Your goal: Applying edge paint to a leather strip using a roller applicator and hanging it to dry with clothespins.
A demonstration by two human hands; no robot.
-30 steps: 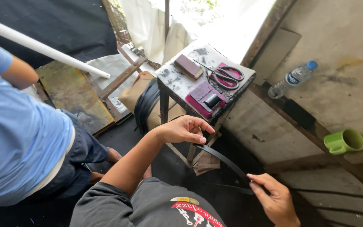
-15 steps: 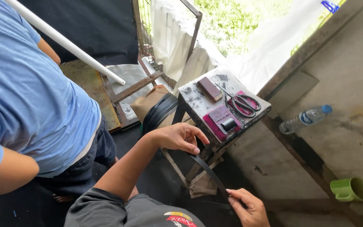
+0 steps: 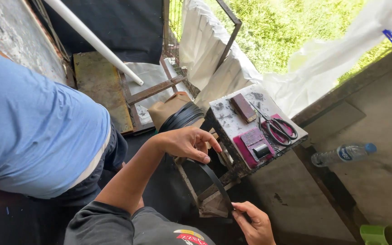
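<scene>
A narrow black strap (image 3: 215, 180) runs taut between my two hands. My left hand (image 3: 186, 142) pinches its upper end beside a small paint-stained stool (image 3: 232, 121). My right hand (image 3: 253, 221) grips the lower end near the bottom edge of the view. A coil of the same black strap (image 3: 183, 115) lies in a brown bag behind my left hand. On the stool lie scissors (image 3: 277, 127), a brown block (image 3: 243, 107) and a magenta case with a small black object (image 3: 254, 146).
A person in a blue shirt (image 3: 32, 131) stands close at my left. A white pipe (image 3: 94, 40) slants over a rusty metal frame (image 3: 153, 88). A plastic water bottle (image 3: 343, 153) and a green cup (image 3: 382, 235) lie on the concrete at right.
The view has swung left and up, so the stool sits further right. My hands have kept the strap stretched between them; the right hand has drawn in closer below.
</scene>
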